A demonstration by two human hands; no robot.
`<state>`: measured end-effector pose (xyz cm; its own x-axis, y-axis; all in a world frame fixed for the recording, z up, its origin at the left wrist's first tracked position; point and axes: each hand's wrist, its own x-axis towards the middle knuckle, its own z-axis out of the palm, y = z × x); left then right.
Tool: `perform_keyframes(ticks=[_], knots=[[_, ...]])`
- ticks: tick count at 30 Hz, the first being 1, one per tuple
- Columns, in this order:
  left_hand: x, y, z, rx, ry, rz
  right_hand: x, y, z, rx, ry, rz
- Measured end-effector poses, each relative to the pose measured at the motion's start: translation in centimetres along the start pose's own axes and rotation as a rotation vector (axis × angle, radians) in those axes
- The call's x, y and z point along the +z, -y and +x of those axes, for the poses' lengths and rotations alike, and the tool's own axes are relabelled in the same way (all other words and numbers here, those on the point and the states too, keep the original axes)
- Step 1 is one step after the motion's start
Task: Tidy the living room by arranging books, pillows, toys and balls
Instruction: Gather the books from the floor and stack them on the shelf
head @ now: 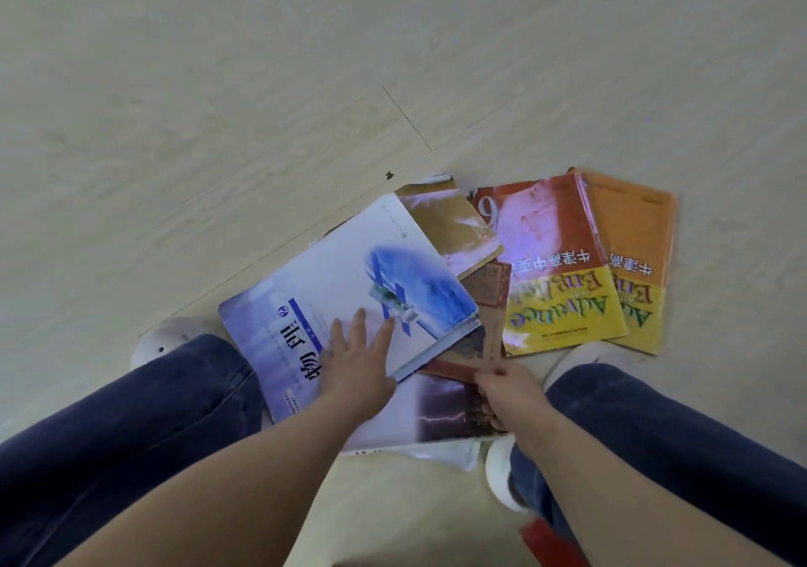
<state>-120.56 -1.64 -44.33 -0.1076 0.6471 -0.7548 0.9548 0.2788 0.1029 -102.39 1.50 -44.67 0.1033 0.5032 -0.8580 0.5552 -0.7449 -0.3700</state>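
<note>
Several books lie scattered on the pale floor between my knees. My left hand (356, 361) lies flat, fingers straight, on a blue and white physics book (305, 287) that tops the pile. My right hand (508, 392) pinches the near edge of a brown book (489, 304) wedged under the blue one. A dark book with lightning on its cover (441, 413) lies beneath both hands. To the right sit a red and yellow English book (554, 261) and an orange one (633, 234) partly under it. A tan book (450, 221) pokes out at the back.
My legs in dark jeans (131, 427) frame the pile on both sides, with white shoes (161, 344) beside the books. A red object (550, 540) shows at the bottom edge. Bare pale wood-look floor (262, 86) stretches beyond the books.
</note>
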Motion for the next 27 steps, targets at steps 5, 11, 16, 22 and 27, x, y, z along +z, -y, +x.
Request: perform_keyframes(ticks=[5, 11, 16, 22, 27], knots=[[0.7, 1.0, 1.8, 0.043, -0.035, 0.197, -0.8, -1.0, 2.4, 0.037, -0.054, -0.001], [-0.3, 0.4, 1.7, 0.064, 0.05, 0.204, -0.3, 0.4, 3.0, 0.049, -0.031, 0.027], [-2.2, 2.3, 1.7, 0.208, -0.014, 0.172, 0.2, 0.7, 2.3, 0.017, -0.018, 0.007], [0.8, -1.4, 0.2, 0.038, 0.099, 0.204, 0.0, 0.9, 1.5, 0.001, -0.028, -0.009], [1.8, -2.0, 0.7, 0.01, -0.045, 0.339, -0.9, 0.6, 2.2, 0.004, -0.024, -0.013]])
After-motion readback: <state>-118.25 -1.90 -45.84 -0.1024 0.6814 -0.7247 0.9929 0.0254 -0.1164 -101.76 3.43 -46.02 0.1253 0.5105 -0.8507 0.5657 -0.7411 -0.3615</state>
